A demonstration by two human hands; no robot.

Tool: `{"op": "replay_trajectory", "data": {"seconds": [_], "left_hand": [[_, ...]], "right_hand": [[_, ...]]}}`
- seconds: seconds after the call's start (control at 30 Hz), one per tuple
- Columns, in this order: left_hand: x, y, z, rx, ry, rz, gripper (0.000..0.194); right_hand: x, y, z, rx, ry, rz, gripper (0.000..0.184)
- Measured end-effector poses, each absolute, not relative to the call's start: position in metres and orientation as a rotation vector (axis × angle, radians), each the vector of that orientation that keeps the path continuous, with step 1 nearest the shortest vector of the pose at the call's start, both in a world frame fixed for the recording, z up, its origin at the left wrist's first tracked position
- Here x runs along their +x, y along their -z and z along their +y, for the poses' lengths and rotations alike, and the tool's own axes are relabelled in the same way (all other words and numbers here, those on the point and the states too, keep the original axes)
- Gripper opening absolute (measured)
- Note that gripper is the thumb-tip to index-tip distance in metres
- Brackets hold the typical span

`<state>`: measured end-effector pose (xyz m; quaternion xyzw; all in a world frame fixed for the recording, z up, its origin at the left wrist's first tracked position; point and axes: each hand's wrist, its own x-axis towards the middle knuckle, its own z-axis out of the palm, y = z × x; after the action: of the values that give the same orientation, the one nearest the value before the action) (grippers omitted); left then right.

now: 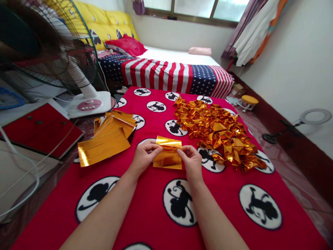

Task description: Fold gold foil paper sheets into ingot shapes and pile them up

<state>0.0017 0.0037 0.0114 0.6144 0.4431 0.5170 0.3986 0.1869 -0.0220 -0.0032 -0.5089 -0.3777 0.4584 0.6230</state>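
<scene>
A sheet of shiny gold foil paper lies on the red tablecloth, with a fold or crease across its middle. My left hand pinches the left end of that crease between thumb and fingers. At the right end, my right hand grips it the same way. Off to the left rests a fanned stack of flat gold foil sheets. On the right spreads a heap of folded gold foil pieces, their ends pointed and flared.
The table is covered by a red cloth with monkey prints. A standing fan is at the left, by a red panel. Behind is a bed with a striped cover. A yellow stool and a ring light are at right.
</scene>
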Motion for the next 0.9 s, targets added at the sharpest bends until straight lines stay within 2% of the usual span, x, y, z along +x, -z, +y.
{"op": "replay_trajectory", "data": {"seconds": [0.33,0.9], "left_hand": [[0.0006,-0.0051,0.0062,1.344,-1.327,1.146,0.02],[0.0015,-0.0026,0.0068,1.262,-1.326,1.141,0.028]], "right_hand": [[0.1865,0.0039,-0.0221,-1.14,-1.02,-0.82,0.034],[0.1862,0.0025,-0.023,-1.145,-1.027,-0.847,0.024]]}}
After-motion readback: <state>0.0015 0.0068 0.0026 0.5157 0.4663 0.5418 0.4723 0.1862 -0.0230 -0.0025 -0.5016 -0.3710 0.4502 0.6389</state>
